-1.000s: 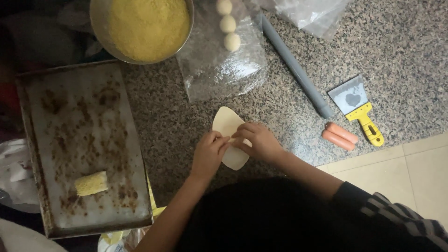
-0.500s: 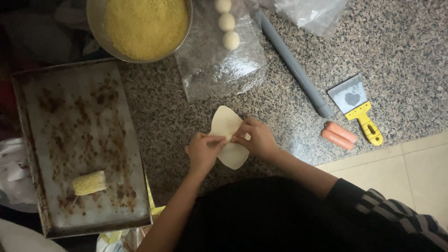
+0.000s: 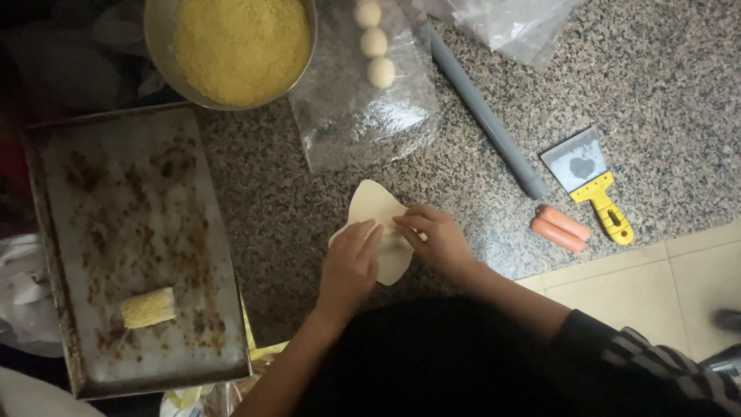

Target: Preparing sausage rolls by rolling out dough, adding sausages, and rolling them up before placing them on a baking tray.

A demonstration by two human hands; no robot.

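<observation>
A thin, flattened sheet of pale dough (image 3: pixel 376 207) lies on the speckled granite counter (image 3: pixel 664 93). My left hand (image 3: pixel 351 264) rests flat on its left edge, fingers together and pressing down. My right hand (image 3: pixel 434 238) sits on the sheet's right side, fingertips curled over the dough's middle. Whatever lies under my fingers is hidden. Both hands almost touch each other over the sheet.
A stained metal baking tray (image 3: pixel 131 193) with one crumb-coated roll (image 3: pixel 148 307) is at left. A bowl of yellow crumbs (image 3: pixel 241 42) stands behind. Dough balls (image 3: pixel 374 42) on clear plastic, a grey rolling pin (image 3: pixel 485 116), two sausages (image 3: pixel 559 228) and a yellow-handled scraper (image 3: pixel 590 181) lie to the right.
My left hand slid from the dough's lower edge up onto its left side. The right hand shifted slightly toward the middle. The dough sheet stays in place.
</observation>
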